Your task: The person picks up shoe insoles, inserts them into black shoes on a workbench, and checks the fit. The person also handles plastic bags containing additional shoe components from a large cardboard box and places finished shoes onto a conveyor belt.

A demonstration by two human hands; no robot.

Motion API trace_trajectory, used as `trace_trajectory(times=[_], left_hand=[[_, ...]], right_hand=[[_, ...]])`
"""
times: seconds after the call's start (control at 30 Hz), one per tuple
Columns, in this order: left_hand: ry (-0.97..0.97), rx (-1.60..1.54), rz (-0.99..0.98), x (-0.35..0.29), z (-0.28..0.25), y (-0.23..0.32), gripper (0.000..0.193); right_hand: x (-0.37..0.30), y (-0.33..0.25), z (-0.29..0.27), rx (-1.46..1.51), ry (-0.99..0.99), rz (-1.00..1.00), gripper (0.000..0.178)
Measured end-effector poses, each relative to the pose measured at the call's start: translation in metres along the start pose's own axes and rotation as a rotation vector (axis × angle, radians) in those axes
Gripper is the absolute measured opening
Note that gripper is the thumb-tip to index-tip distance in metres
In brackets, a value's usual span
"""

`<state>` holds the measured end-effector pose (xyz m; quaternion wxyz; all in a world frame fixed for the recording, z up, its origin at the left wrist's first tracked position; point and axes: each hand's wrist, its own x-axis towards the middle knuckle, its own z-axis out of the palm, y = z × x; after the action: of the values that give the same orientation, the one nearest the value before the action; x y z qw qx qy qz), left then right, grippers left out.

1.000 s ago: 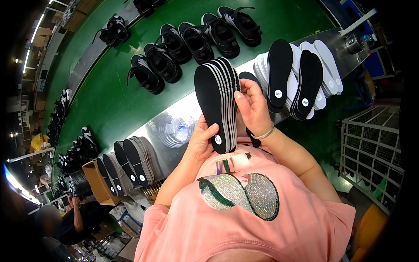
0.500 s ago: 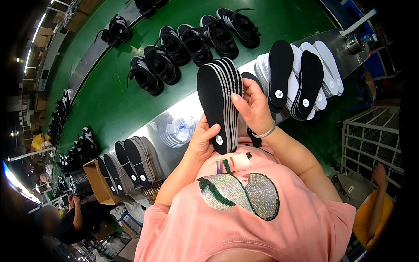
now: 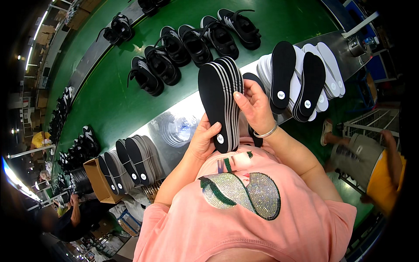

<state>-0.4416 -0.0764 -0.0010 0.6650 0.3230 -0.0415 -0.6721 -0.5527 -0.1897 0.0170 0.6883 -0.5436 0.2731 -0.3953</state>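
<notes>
A stack of black insoles (image 3: 210,94) with pale grey undersides is held upright in front of my chest, fanned slightly at its right edges. My left hand (image 3: 203,139) grips the heel end, its thumb lying across the top insole near a round white sticker. On the right edge of the stack, my right hand (image 3: 256,107) pinches the layers, thumb in front and fingers behind. Partly hidden behind that hand is another black insole (image 3: 252,77). Just to the right, black insoles (image 3: 283,74) lie on piles of white insoles (image 3: 328,65).
Black shoes (image 3: 194,46) stand in a row on the green conveyor belt (image 3: 118,105). Along the metal ledge (image 3: 174,126), tied insole bundles (image 3: 142,159) sit left, beside a cardboard box (image 3: 98,181). A wire cart (image 3: 377,120) and a person in yellow (image 3: 384,179) are at right.
My hands and the insole stack stay nearly in place. At the right, the person in yellow has moved further into view, with a leg and foot now showing beside the cart.
</notes>
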Motion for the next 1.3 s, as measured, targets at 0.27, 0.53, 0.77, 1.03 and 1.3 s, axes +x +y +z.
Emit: trace_trajectory(times=[0.27,0.53,0.77,1.03,1.3], left_hand=[[0.004,0.002,-0.003,0.002,0.0,0.002,0.056],[0.007,0.018,-0.007,0.002,-0.002,0.0,0.055],[-0.006,0.008,-0.012,0.001,0.005,0.003,0.053],[0.034,0.128,0.019,0.004,-0.002,0.002,0.056],[0.243,1.257,0.371,0.009,0.021,0.008,0.092]], right_hand=[[0.001,0.0,0.001,-0.022,-0.017,-0.007,0.041],[0.0,0.0,0.001,-0.006,-0.003,0.025,0.038],[-0.002,0.001,0.003,0.022,-0.025,0.087,0.041],[-0.003,0.009,0.0,0.06,0.006,0.129,0.026],[0.0,-0.001,0.005,-0.375,0.085,0.006,0.019]])
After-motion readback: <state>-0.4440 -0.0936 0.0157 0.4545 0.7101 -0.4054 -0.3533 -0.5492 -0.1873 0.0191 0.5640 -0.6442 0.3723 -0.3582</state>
